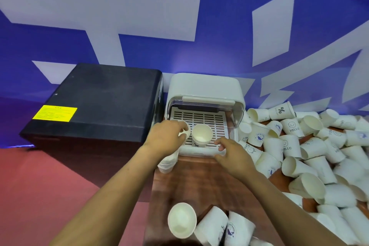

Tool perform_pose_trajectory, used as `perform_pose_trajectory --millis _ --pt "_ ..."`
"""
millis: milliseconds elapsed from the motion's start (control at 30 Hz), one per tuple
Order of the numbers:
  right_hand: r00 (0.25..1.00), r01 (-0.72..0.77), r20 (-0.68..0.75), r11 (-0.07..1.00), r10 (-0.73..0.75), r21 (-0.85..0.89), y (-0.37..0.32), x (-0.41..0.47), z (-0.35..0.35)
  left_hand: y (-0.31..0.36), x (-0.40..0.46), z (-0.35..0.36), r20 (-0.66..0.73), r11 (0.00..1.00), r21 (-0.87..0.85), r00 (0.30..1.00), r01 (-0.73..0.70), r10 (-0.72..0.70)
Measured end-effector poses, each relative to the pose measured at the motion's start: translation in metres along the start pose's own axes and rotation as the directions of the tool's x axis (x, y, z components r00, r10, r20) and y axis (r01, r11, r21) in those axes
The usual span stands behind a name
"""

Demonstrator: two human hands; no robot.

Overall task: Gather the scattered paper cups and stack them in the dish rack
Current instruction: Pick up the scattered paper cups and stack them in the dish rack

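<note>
Dozens of paper cups (pixel 311 158) lie tumbled across the right of the frame, with one short stack (pixel 201 136) upright inside the dish rack (pixel 201 120) at centre. The left hand (pixel 165 136) pinches a cup (pixel 184 132) by its rim at the rack's left edge; the right hand (pixel 229 150) hovers with fingers loosely spread, holding nothing. These cups look light and crushable, best taken gently by the rim.

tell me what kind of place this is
Probably a staged demo or recording setup, not a home kitchen: a blue printed backdrop, a black box beside a small dish rack, and a heap of paper cups on a wooden table.
</note>
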State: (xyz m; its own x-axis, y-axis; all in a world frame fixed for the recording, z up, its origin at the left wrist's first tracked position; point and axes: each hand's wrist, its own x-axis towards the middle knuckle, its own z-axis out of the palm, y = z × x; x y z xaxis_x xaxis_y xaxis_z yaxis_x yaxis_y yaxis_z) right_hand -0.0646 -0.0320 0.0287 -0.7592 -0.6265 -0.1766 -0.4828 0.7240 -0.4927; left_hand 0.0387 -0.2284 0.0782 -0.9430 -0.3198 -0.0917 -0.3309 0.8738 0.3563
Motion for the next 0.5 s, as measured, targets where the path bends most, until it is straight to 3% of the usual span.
perform_pose_trajectory --millis 367,500 --pt "0.992 0.120 0.027 0.993 -0.119 -0.016 0.006 -0.073 -0.015 0.020 -0.099 0.012 -0.118 0.992 -0.071 0.987 0.104 -0.112" --pt "0.988 0.147 0.043 0.989 -0.146 -0.011 0.018 -0.103 -0.012 0.039 -0.120 0.027 -0.073 0.989 -0.066 0.988 0.130 -0.135"
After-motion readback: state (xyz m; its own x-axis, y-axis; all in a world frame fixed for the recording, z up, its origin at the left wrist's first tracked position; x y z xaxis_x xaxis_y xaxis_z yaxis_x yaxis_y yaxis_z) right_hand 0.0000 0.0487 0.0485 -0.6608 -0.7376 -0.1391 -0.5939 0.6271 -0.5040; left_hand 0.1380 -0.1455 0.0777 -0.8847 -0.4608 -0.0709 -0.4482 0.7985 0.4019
